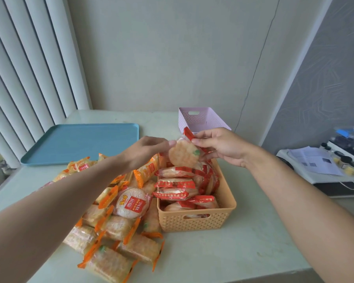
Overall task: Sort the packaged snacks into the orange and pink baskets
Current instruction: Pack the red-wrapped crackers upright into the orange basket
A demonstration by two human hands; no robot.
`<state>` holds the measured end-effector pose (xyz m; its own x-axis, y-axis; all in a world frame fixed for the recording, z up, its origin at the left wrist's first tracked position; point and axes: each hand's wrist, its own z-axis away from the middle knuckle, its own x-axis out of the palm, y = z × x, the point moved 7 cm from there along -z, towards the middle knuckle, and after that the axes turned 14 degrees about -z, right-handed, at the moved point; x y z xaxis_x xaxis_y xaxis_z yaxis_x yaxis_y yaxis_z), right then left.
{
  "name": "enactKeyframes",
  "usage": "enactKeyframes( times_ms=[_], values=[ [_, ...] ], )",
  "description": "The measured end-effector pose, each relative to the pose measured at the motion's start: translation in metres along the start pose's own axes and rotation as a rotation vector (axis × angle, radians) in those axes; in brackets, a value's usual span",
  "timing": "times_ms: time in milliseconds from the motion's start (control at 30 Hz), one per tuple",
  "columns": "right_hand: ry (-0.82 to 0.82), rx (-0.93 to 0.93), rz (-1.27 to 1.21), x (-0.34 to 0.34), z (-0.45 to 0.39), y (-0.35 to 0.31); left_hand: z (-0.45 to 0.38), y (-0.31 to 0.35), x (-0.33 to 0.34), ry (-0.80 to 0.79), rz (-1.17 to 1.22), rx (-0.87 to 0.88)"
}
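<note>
Hands first: your right hand (219,147) pinches the red end seal of a red-wrapped rice cracker packet (184,155), and the fingertips of your left hand (145,149) touch its opposite edge, though whether they grip or merely steady it I cannot tell. You hold the packet in the air above the far end of the orange basket (198,219), which is already heaped with red packets of the same kind. Behind it, at the table's back edge, stands the pink basket (202,119), seemingly with nothing in it. To the left of the orange basket, orange-sealed packets (119,227) lie piled on the table (223,258), with a blue tray (80,142) beyond them.

Risk lies in the heap: release the packet on that crowded pile and it may slide over the rim. Also, a pinch on a slick seal can slip.
</note>
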<state>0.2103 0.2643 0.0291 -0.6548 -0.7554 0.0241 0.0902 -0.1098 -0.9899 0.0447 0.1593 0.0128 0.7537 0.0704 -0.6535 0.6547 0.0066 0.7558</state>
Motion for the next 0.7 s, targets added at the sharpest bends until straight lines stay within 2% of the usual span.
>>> enactKeyframes(
  times_ms=[67,167,267,333,400,467,500,600,700],
  values=[
    [0.003,-0.041,-0.057,0.002,-0.001,-0.002,-0.003,0.004,-0.002,0.070,0.046,0.019],
    [-0.009,-0.058,-0.112,0.000,-0.002,-0.002,-0.009,0.005,-0.017,0.269,0.189,0.010],
    [-0.046,-0.048,0.023,-0.001,0.002,0.001,-0.014,0.004,-0.031,0.385,0.335,0.017],
    [0.003,-0.136,0.149,-0.003,0.002,0.001,-0.018,0.011,-0.029,0.346,0.281,0.050],
    [0.151,-0.367,0.317,-0.009,0.003,-0.011,-0.022,0.019,-0.019,0.210,0.263,0.106],
    [0.218,-0.566,0.360,-0.011,0.007,-0.023,-0.023,0.024,-0.012,0.072,0.343,0.110],
    [0.210,-0.631,0.356,-0.011,0.009,-0.028,-0.024,0.021,-0.013,0.062,0.406,0.082],
    [0.133,-0.715,0.342,-0.007,0.015,-0.030,-0.029,0.007,-0.017,0.148,0.412,-0.022],
    [0.148,-0.698,0.349,-0.007,0.010,-0.025,-0.031,0.000,-0.003,0.009,0.359,-0.050]
  ],
)
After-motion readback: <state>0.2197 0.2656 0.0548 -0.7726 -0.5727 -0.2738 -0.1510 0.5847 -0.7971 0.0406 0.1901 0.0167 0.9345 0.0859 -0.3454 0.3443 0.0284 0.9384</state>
